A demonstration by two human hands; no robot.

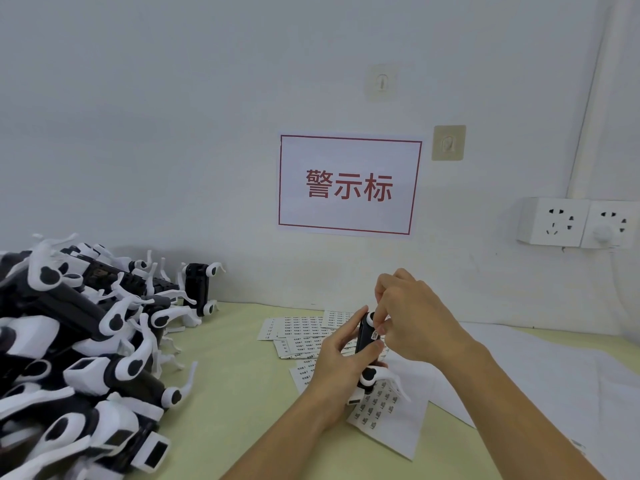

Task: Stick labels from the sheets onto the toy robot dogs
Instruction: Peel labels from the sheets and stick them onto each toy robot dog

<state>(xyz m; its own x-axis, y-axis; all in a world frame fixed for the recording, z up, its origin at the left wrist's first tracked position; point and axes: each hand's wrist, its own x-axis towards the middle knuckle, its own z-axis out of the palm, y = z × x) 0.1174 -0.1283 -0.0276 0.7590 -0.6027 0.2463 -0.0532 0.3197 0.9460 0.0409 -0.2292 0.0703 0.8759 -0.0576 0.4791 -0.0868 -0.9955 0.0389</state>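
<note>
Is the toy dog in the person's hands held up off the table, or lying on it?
Held up. The left hand grips the toy robot dog by its black body above the label sheets, while the right hand pinches a label against it.

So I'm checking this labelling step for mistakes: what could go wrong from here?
1. The left hand grips the toy robot dog in mid-air while the right hand presses a small label onto it. If the dog twists, the label may sit crooked.
2. The label sheets lie loose and overlapping under the hands, so a sleeve or arm could drag them.
3. The pile of dogs has tangled legs; pulling one out may topple others.
</note>
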